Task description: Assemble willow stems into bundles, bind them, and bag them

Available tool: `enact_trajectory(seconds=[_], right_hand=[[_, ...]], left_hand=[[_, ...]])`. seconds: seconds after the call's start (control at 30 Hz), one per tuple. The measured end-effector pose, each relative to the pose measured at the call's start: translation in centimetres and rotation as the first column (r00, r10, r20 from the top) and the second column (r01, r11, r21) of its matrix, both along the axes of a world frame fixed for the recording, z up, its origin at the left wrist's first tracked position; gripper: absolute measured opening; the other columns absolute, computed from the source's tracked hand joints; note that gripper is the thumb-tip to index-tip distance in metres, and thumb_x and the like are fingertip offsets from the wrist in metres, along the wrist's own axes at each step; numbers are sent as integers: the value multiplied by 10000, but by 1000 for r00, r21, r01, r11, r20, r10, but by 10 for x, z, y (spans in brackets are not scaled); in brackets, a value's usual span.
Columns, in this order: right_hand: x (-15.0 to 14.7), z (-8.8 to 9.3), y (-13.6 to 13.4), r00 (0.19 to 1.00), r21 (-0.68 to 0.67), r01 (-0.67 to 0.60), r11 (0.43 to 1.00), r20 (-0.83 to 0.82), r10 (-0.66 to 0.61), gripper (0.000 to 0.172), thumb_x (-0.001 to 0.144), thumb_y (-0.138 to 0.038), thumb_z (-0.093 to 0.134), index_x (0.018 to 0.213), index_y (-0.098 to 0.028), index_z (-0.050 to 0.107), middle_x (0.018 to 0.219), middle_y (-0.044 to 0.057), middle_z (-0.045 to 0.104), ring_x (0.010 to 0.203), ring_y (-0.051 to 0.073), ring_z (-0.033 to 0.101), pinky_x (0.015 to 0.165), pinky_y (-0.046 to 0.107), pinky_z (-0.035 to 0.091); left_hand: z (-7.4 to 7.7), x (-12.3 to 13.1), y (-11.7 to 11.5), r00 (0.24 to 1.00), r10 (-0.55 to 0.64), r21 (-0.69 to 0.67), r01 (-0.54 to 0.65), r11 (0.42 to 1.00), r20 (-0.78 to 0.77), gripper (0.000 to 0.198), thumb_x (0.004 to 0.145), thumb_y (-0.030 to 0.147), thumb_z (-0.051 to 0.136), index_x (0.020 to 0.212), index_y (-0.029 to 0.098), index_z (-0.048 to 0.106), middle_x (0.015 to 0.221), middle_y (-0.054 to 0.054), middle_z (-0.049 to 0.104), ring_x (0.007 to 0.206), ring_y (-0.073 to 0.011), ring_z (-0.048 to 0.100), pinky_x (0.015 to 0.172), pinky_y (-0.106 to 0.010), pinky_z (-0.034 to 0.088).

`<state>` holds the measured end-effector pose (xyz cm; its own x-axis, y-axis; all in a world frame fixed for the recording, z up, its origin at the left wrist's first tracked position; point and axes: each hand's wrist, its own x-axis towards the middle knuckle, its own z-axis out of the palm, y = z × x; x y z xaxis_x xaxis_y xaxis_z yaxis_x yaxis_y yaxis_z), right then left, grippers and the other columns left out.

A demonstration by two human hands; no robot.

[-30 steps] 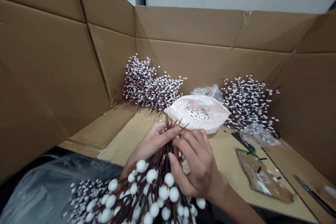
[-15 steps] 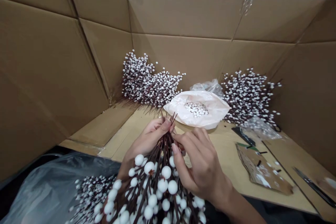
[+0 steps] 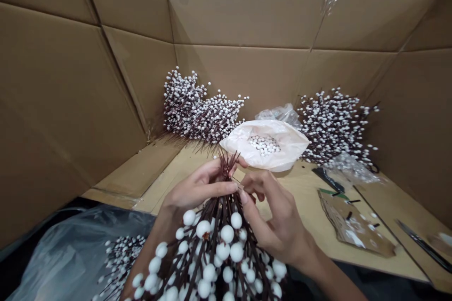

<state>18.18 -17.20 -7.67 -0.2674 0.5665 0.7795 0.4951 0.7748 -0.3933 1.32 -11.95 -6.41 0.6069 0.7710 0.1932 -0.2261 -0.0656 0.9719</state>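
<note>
Berry bunch (image 3: 226, 233): between the two hands above the near table edge, berries towards the wearer, stem ends pointing away
Left hand (image 3: 196, 189): fingers closed around the gathered stems, thumb across the front
Right hand (image 3: 280, 218): thumb and forefinger pinched together beside the stems, apparently on a thin strand (image 3: 236, 180)
Done: stems gathered into one narrow neck, by the look of it
Left: securing the neck seems unfinished; any binding there is hidden by fingers
Left-back sprays (image 3: 212, 115): heaped against the cardboard wall (image 3: 240, 21), finished or not cannot be told
Right-back sprays (image 3: 334, 124): another heap, beside the white bag (image 3: 291, 143) of loose berries (image 3: 264, 145)
</note>
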Motion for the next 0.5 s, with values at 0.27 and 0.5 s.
enact_trajectory(seconds=[0.27, 0.5], right_hand=[[7, 11, 23, 795, -548, -517, 658, -592, 131, 404, 828, -390, 651, 1157, -182, 544, 505, -79, 512, 401, 70, 450, 422, 191, 410], [4, 12, 22, 742, -550, -508, 663, -670, 12, 433, 701, -382, 760, 1049, -127, 715, 531, -41, 546, 420, 44, 394, 397, 174, 364]], left_hand=[[8, 13, -9, 992, -112, -134, 102, 986, -65, 277, 824, 295, 657, 1051, 179, 549, 814, -31, 671, 775, -190, 661, 722, -302, 499], [24, 17, -21, 959, 63, 184, -12, 983, -276, 238, 870, 209, 554, 1108, 213, 566, 985, -22, 655, 949, -201, 612, 808, -290, 478]])
